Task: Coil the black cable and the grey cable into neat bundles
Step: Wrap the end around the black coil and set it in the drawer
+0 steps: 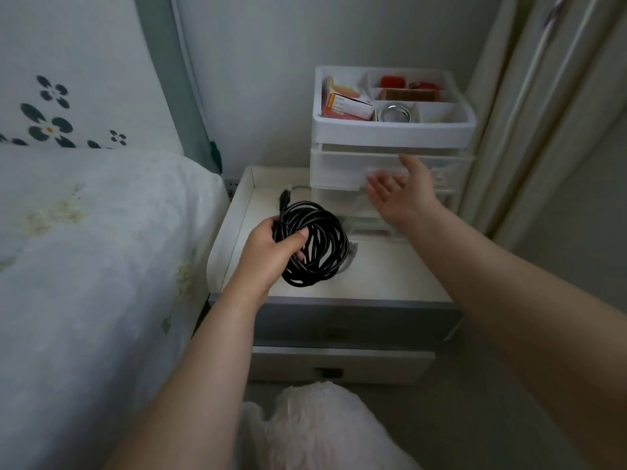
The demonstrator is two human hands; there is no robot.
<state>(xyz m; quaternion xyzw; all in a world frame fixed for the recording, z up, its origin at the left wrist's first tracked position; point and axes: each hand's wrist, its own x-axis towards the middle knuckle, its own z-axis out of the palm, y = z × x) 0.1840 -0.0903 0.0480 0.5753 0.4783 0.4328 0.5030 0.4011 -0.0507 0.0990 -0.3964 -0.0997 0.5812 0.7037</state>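
The black cable is wound into a round coil of several loops, and my left hand grips it at its left side, just above the nightstand top. One black plug sticks up from the coil near my fingers. A grey cable shows only in part: a pale plug end behind the coil's right edge and a thin grey strand at the back of the nightstand. My right hand is raised to the right of the coil, palm up, fingers spread and holding nothing, in front of the drawer unit.
A white nightstand with a raised rim stands beside the bed. A white plastic drawer unit sits at its back right, topped by a tray of small boxes and items. A curtain hangs on the right. Something white and fluffy lies below.
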